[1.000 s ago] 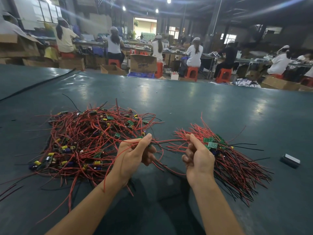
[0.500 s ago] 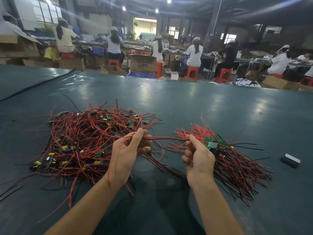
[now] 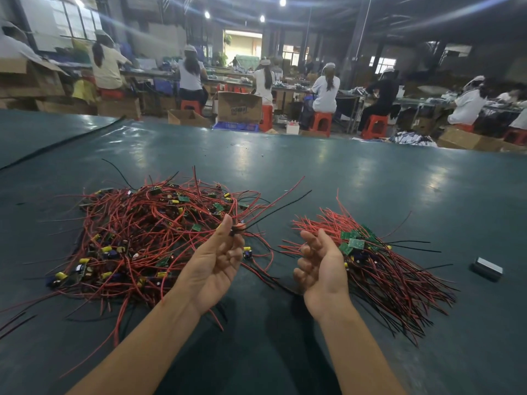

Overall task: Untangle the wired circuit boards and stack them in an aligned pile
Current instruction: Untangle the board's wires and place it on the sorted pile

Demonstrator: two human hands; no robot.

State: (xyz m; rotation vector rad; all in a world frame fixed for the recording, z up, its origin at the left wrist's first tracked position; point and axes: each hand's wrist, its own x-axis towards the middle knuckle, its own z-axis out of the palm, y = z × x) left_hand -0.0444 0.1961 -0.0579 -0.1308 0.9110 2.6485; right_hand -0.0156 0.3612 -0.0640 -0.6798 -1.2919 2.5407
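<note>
Left hand (image 3: 214,263) pinches a wired board (image 3: 239,228), right hand (image 3: 322,266) empty with loosely spread fingers (image 3: 310,241); tugging hard could drag the tangle (image 3: 142,238) onto the pile (image 3: 376,269)

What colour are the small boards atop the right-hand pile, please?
The boards are green, best seen in the head view.

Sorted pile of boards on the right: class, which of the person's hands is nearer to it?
Right. The right hand is beside the sorted pile; the left hand is farther left, pinching a black wire by the tangled heap.
</note>
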